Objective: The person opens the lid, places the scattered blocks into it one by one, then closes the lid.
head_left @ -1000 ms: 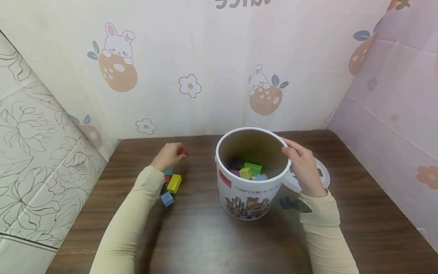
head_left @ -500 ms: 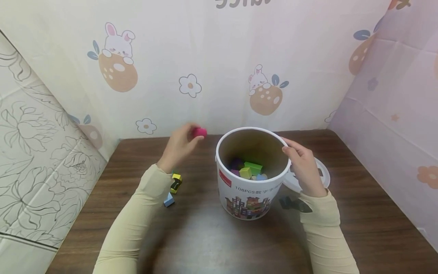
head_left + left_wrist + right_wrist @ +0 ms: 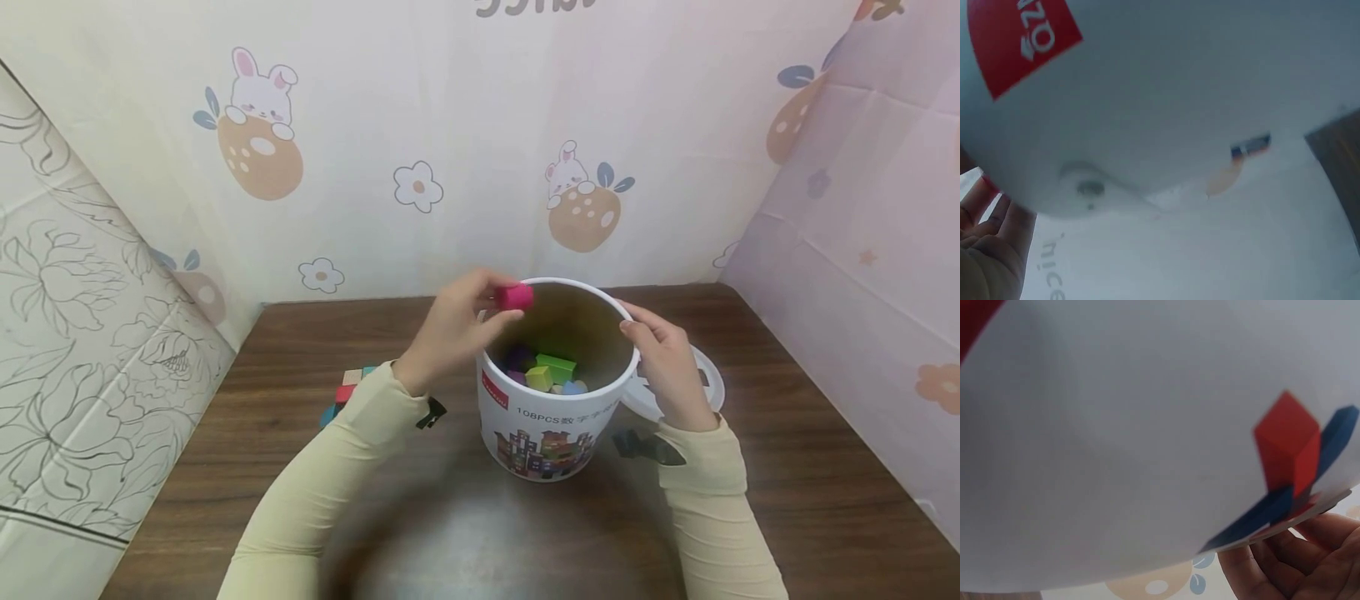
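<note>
A pink cylindrical block (image 3: 514,297) is pinched in my left hand (image 3: 453,325), over the left rim of a white bucket (image 3: 495,425). Inside the bucket lie several blocks, among them a green block (image 3: 557,367) and a yellow block (image 3: 537,378). My right hand (image 3: 663,358) grips the bucket's right rim, thumb and fingers on either side of it. The bucket's wall (image 3: 1166,94) fills most of the left wrist view, with part of my left hand (image 3: 997,250) at the lower left. In the right wrist view my right hand (image 3: 1304,562) is at the rim.
Left of the bucket, partly behind the left sleeve, are several loose blocks, including a red block (image 3: 345,393). A white lid (image 3: 708,379) lies to the right behind my right hand. Patterned curtains (image 3: 420,100) stand behind the brown table (image 3: 285,333).
My left hand has lifted the pink block from beside the loose blocks and carried it right to the bucket's rim. My right hand has stayed on the bucket.
</note>
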Action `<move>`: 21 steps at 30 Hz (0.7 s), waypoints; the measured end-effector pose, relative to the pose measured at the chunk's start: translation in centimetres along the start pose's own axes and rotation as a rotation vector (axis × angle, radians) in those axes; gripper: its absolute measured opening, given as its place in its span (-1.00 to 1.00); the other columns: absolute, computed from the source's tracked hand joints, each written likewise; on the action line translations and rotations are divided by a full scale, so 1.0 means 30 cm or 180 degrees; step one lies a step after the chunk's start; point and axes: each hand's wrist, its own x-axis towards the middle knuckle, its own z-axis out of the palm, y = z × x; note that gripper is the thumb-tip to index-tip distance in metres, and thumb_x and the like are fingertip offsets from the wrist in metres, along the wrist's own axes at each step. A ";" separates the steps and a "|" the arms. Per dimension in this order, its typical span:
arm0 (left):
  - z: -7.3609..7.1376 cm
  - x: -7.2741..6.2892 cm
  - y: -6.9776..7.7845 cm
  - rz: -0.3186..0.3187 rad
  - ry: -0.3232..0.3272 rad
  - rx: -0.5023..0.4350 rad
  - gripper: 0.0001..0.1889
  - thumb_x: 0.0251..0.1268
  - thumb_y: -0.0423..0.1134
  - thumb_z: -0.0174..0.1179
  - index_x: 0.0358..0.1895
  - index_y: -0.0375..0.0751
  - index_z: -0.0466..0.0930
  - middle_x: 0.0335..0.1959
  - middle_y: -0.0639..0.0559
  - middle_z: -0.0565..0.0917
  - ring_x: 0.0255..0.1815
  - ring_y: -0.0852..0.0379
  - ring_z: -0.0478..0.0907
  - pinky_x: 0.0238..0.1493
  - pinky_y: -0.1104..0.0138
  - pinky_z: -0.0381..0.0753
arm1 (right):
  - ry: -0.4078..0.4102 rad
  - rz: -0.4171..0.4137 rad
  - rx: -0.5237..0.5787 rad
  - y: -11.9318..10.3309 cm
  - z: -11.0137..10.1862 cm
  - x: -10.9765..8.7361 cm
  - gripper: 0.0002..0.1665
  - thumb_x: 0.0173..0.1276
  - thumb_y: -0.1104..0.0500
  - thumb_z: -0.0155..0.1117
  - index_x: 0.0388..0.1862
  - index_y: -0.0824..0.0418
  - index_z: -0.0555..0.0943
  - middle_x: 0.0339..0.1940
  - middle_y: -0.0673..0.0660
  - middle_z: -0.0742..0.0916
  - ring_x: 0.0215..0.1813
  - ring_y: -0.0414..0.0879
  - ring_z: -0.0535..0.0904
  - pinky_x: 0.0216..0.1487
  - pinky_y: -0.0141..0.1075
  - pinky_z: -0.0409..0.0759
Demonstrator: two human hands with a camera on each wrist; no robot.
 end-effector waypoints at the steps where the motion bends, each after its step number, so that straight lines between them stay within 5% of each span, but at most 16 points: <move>1: 0.011 0.006 0.007 -0.0025 -0.0043 -0.0017 -0.64 0.18 -0.38 0.36 0.04 -0.30 0.54 -0.04 -0.09 0.66 -0.05 0.11 0.63 0.07 0.33 0.67 | -0.0006 0.0010 0.0004 0.000 -0.001 0.000 -0.45 0.56 -0.13 -0.11 0.42 0.00 0.42 0.35 0.15 0.55 0.15 -0.05 0.49 -0.07 -0.24 0.64; 11: 0.093 0.057 0.073 -0.0111 -0.0445 -0.0072 -0.62 0.18 -0.30 0.38 0.06 -0.22 0.54 -0.02 -0.01 0.66 -0.01 0.17 0.63 0.06 0.47 0.63 | -0.0023 0.0071 -0.0011 0.001 0.003 0.004 -0.45 0.55 -0.15 -0.11 0.42 -0.03 0.42 0.37 0.13 0.55 0.15 -0.07 0.48 -0.09 -0.26 0.63; 21: 0.113 0.085 0.090 -0.0135 -0.0835 0.0264 -0.62 0.23 -0.24 0.34 0.09 -0.13 0.51 0.00 0.05 0.65 -0.04 0.24 0.59 0.03 0.53 0.61 | 0.0003 0.0008 -0.0060 -0.001 0.000 0.002 -0.45 0.56 -0.13 -0.11 0.41 0.01 0.43 0.34 0.16 0.57 0.09 -0.10 0.51 -0.16 -0.31 0.65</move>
